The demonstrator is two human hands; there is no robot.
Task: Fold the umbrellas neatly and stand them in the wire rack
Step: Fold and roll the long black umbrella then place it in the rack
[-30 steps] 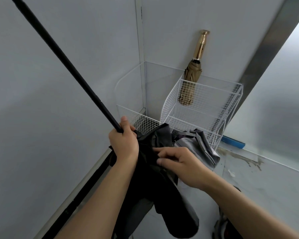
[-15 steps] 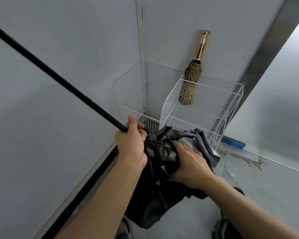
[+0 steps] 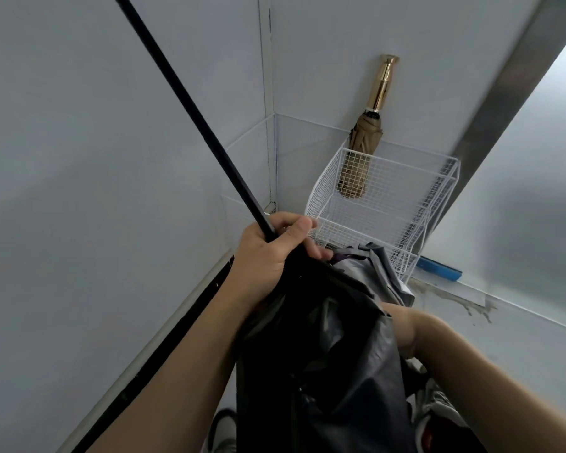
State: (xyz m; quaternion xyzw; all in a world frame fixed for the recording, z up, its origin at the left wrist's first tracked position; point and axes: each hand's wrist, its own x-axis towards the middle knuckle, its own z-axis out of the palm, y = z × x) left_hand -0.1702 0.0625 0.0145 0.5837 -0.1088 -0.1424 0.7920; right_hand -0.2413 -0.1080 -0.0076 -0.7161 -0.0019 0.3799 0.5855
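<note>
Centre frame, left hand (image 3: 275, 246) is clamped round the black umbrella (image 3: 334, 354) by its thin, stiff shaft (image 3: 190, 116). The right hand (image 3: 402, 331) is buried under the limp, glossy canopy, so I can't tell its grip. Looks mid-fold to me; gathering the pleats comes next. The white wire rack (image 3: 406, 191) at upper right holds a tan umbrella (image 3: 363, 148).

The right hand (image 3: 402, 336) is buried behind the crumpled black umbrella canopy (image 3: 334, 354) — only its heel and wrist show. The thin black umbrella shaft (image 3: 190, 116) runs off the top edge; the canopy and a grey shoe (image 3: 223, 429) are cut by the bottom edge.
</note>
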